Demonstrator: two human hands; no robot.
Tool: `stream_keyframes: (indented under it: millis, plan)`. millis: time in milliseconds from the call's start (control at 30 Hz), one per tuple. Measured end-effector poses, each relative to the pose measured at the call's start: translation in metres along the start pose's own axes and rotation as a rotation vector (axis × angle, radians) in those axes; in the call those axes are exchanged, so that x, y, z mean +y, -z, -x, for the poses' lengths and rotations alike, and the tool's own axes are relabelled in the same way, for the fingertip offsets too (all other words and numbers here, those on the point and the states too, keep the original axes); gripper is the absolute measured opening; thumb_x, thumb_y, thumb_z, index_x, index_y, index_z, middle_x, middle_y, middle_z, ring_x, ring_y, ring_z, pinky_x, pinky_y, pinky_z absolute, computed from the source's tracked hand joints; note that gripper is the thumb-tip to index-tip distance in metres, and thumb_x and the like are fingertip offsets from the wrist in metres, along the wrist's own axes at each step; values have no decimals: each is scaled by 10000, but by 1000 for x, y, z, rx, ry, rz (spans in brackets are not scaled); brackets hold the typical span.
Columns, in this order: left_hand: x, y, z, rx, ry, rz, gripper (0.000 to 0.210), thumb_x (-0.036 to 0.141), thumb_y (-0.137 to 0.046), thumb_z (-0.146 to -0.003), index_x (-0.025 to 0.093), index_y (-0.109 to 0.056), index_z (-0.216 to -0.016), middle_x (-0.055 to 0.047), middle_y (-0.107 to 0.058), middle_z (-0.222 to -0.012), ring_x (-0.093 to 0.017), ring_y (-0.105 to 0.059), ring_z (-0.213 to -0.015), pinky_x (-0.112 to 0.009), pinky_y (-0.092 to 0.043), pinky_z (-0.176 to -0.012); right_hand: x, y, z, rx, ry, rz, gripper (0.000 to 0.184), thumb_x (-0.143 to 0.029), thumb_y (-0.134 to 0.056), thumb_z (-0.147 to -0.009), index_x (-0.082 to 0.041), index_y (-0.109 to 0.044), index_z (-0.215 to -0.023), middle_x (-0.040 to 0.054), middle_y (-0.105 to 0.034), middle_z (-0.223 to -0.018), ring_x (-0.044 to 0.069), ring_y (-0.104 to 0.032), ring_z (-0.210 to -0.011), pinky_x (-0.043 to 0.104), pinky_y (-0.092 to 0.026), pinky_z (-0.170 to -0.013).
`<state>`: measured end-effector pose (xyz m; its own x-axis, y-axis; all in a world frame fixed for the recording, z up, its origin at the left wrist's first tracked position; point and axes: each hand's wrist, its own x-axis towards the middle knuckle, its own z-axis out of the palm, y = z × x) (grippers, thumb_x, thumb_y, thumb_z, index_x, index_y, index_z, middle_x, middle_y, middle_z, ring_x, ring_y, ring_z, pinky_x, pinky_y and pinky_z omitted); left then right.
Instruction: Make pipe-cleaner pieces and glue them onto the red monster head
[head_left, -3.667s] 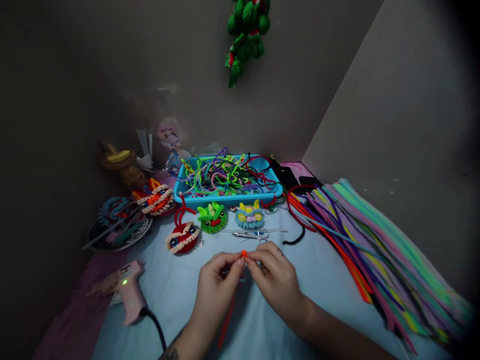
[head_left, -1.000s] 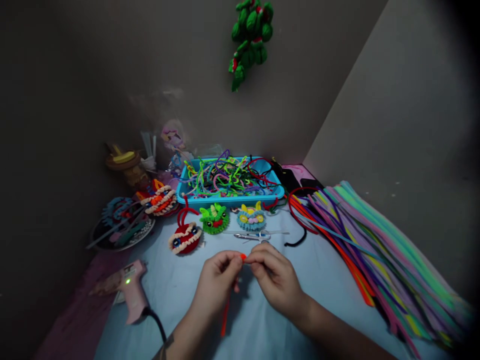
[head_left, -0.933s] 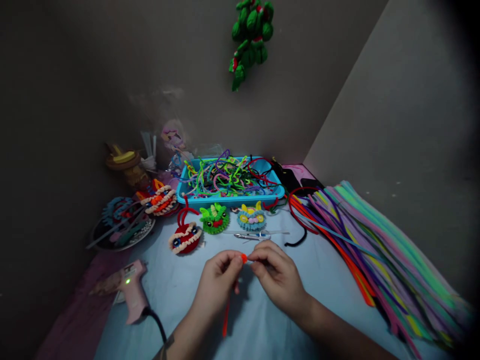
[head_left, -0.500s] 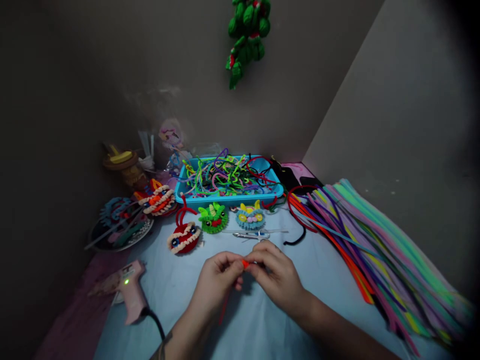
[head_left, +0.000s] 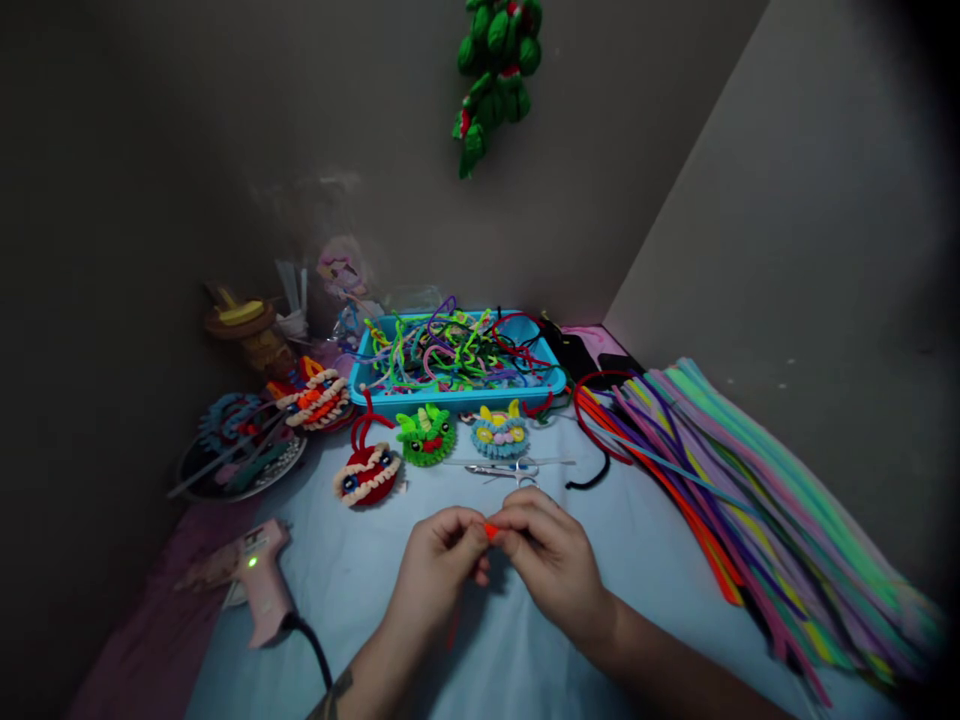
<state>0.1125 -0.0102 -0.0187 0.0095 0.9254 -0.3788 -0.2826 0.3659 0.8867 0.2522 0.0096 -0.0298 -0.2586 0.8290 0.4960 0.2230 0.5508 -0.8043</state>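
Note:
A small orange-red pipe cleaner (head_left: pixel 491 531) is pinched between the fingertips of both hands, above the pale blue cloth. My left hand (head_left: pixel 444 555) grips it from the left, and a thin end of it hangs down below that hand. From the right, my right hand (head_left: pixel 553 560) closes thumb and fingers on the same piece. Fingers hide most of its shape. Just beyond the hands lie small scissors (head_left: pixel 517 470). Behind them sit a red fuzzy head (head_left: pixel 367 474), a green one (head_left: pixel 427 436) and a light blue one with yellow eyes (head_left: pixel 501 430).
A blue tray (head_left: pixel 457 402) of tangled pipe-cleaner scraps stands at the back. Bundled pipe cleaners (head_left: pixel 750 520) spread along the right. At left are a pink glue gun (head_left: pixel 264 585) with a green light and a bowl (head_left: pixel 247 485). Green ornaments (head_left: pixel 495 80) hang on the wall.
Both hands keep their pinch on the orange-red pipe cleaner, with only slight finger shifts. Its hanging end has swung a little to the right. Everything else stays put.

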Motion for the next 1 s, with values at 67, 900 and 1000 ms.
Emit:
stream_keyframes:
  millis: [67, 900, 1000]
  plan:
    - [-1, 0, 0, 1, -3, 5, 309, 400, -735, -638, 110, -626, -652, 31, -540, -488, -60, -462, -415, -183, -352, -443, 1, 0, 0, -9, -44, -8, 99, -148, -564, -848, -207, -639, -819, 16, -576, -766, 139, -575, -724, 254, -478, -636]
    - [4, 0, 3, 76, -11, 40, 341, 393, -778, -582, 98, -702, -735, -18, -630, -570, -88, -517, -475, -203, -427, -474, 5, -3, 2, 14, 265, 271, 327, -37, -507, -835, -231, -623, -1071, 44, -583, -796, 169, -562, -740, 322, -504, -701]
    - [3, 2, 2, 93, -36, 41, 312, 370, -777, -590, 103, -703, -732, -13, -629, -564, -79, -504, -465, -194, -416, -469, 2, -5, 2, 23, 166, 131, 322, -30, -524, -827, -243, -641, -1039, 31, -579, -796, 148, -576, -748, 277, -504, -669]
